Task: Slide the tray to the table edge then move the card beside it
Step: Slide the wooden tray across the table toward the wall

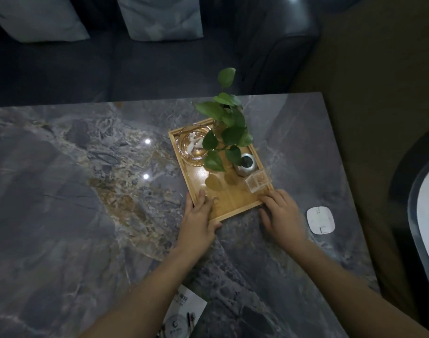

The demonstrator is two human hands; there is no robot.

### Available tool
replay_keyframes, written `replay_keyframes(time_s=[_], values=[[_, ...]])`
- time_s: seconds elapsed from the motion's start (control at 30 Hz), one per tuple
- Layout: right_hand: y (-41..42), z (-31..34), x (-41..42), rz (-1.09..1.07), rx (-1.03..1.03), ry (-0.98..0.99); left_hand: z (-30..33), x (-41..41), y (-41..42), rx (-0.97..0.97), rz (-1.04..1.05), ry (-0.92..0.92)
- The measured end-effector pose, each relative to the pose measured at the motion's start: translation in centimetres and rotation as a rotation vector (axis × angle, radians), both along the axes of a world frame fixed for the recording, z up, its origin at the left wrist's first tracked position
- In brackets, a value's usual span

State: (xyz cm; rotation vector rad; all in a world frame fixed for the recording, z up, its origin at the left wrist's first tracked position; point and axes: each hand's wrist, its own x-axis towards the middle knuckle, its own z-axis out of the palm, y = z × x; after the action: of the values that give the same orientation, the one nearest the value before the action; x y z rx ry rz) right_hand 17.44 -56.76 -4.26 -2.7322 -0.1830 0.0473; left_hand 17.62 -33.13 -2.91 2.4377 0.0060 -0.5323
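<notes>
Free: wide bare bench [50,191] left of tray [233,203] | Blocked: right strip narrowed by white pad [320,220] | Near edge: card [184,313] lying between the forearms

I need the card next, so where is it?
The card lies at the table's near edge, bottom centre of the head view, beside the left forearm.

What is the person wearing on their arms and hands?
Nothing that shows. The left hand and right hand are bare, with no gloves, rings or watch visible. Both forearms are uncovered too, with no sleeves reaching into the picture.
</notes>
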Motion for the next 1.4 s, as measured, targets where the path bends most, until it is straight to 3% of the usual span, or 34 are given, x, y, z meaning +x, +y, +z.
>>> replay_keyframes(time_s=[0.53, 1.4], values=[[0.0, -0.6, -0.5, -0.104, 0.119, 0.004, 0.2, 1.0, 0.4, 0.055, -0.145, 0.000], [-8.4, 0.6, 0.8, -0.142, 0.041, 0.024, 0.9, 3.3, -7.9, 0.072, -0.241, 0.002]])
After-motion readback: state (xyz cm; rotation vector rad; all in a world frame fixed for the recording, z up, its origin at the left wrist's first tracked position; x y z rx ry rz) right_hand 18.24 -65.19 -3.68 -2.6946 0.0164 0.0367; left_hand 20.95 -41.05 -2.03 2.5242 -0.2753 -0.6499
